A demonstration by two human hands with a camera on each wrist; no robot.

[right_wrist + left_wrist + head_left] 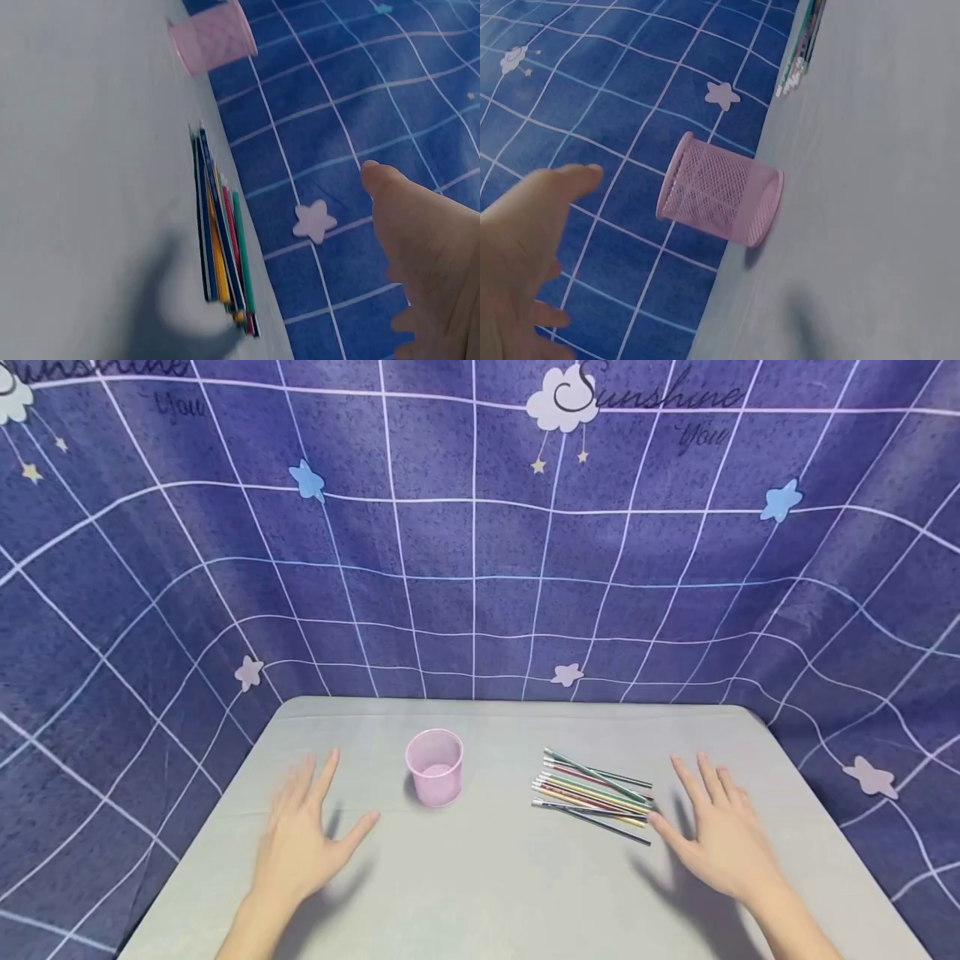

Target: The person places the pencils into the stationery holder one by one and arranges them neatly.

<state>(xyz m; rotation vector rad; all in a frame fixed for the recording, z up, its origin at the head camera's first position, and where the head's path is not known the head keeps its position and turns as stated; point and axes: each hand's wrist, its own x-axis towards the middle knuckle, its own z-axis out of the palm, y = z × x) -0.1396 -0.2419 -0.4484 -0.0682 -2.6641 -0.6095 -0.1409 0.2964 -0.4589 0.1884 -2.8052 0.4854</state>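
Observation:
A pink mesh cup (435, 768) stands upright on the table, left of the middle; the left wrist view shows the cup (720, 191) from the side. To its right lies a loose pile of several pencils (592, 793) in mixed colours, some crossing others; the pencils (221, 247) also show in the right wrist view. My left hand (300, 843), fingers spread, hovers left of the cup and touches nothing. My right hand (723, 839), also spread and holding nothing, is just right of the pencils, its thumb near their ends.
The pale grey table (480, 893) reaches back to a dark blue curtain (420, 543) with a white grid, stars and clouds, which hangs behind and at both sides. Both hands cast shadows on the tabletop.

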